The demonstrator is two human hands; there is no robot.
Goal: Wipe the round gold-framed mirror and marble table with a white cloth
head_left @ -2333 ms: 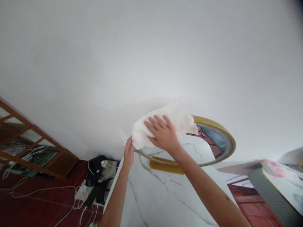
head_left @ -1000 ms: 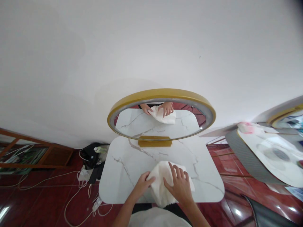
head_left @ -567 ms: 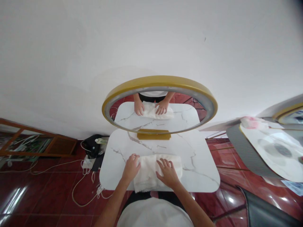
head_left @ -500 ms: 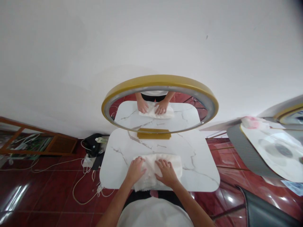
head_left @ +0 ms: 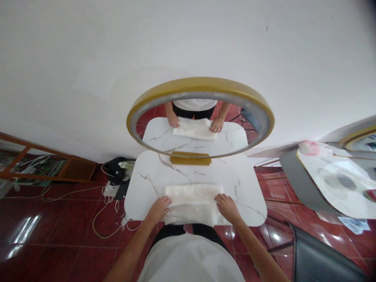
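A white folded towel [head_left: 192, 196] lies near the front edge of the marble-patterned table [head_left: 243, 184]; its far part is folded over in a band. My left hand [head_left: 160, 209] is closed on the towel's left edge, with the fingertips partly hidden. On the opposite side, my right hand [head_left: 226, 206] pinches the right edge with its fingers curled in. Both hands and the towel also show in the round mirror [head_left: 199, 83] with a gold rim at the back of the table.
Cables and a black bag [head_left: 115, 170] are on the red tiled floor [head_left: 67, 231] to the left, beside a wooden cabinet [head_left: 79, 170]. To the right stand a second table [head_left: 320, 172] and a black chair [head_left: 320, 250]. A white wall [head_left: 88, 78] rises behind.
My hands have moved apart from the top of the towel to its left and right edges. The towel's far part now shows a clear folded band. The view has shifted slightly.
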